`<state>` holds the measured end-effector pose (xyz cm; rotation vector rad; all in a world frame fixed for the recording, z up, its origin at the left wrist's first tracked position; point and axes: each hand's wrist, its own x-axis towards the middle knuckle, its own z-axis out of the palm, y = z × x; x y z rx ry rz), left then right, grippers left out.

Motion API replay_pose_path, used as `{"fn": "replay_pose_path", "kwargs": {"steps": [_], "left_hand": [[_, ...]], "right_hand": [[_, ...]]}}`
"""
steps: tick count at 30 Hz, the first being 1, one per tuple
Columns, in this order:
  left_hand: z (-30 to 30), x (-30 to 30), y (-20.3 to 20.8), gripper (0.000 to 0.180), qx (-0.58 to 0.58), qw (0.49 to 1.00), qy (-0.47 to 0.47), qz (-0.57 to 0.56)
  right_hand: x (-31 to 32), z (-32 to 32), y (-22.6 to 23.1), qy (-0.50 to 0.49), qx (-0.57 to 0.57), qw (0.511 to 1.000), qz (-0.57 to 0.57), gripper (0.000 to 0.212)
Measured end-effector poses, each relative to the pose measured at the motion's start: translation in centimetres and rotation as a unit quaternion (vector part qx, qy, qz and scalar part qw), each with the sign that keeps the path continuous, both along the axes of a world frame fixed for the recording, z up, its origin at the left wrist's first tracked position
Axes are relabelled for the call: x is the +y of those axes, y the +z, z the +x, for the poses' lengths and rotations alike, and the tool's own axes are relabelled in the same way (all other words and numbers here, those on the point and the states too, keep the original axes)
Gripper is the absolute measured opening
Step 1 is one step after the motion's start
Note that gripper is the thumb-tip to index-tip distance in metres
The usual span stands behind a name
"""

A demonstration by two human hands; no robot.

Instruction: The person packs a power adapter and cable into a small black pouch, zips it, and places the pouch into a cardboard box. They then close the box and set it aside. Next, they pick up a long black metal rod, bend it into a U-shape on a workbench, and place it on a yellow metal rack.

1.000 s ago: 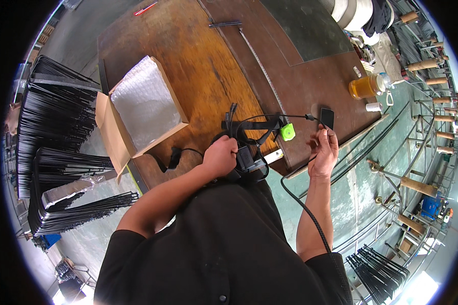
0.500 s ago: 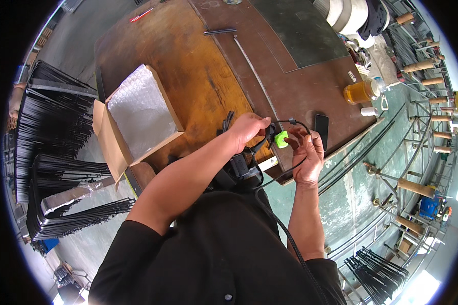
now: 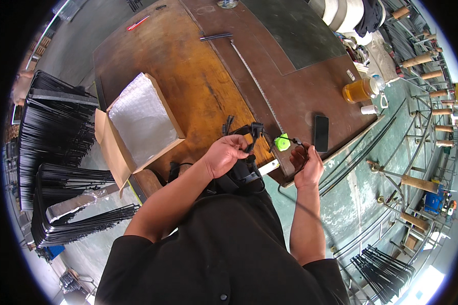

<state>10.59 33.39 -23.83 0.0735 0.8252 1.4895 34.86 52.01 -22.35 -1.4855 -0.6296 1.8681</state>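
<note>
Near the table's front edge, my left hand (image 3: 226, 156) is closed, pinching a black piece (image 3: 256, 131) with a small blocky end that sticks up past the fingers. My right hand (image 3: 308, 166), fingers curled, grips a thin black cable (image 3: 294, 141) that spans toward the left hand. Between the hands lies a bright green tape measure (image 3: 282, 143), its blade (image 3: 253, 76) drawn out far up the table. Black gear with straps (image 3: 233, 175) sits against my body below the left hand; much of it is hidden.
An open cardboard box (image 3: 167, 109) lined with bubble wrap stands left. A black phone (image 3: 321, 133) lies right of the tape measure. Farther right are a jug of amber liquid (image 3: 359, 92) and a white cup (image 3: 369, 110). Racks of black metal frames (image 3: 53, 137) flank the table.
My left hand has moved left and down toward my body, bringing the black piece into view. My right hand has lowered slightly; the cable loop between the hands has opened out.
</note>
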Motion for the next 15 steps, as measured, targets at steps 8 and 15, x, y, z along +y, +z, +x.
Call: {"fn": "replay_pose_path", "kwargs": {"steps": [8, 15], "left_hand": [[0.3, -1.3, 0.7, 0.039, -0.093, 0.983, 0.110, 0.116], [0.5, -2.3, 3.8, 0.019, 0.241, 0.950, -0.183, 0.081]], "right_hand": [[2.5, -0.8, 0.4, 0.136, -0.060, 0.989, 0.014, 0.046], [4.5, -2.8, -0.1, 0.046, 0.186, 0.978, 0.080, 0.052]]}}
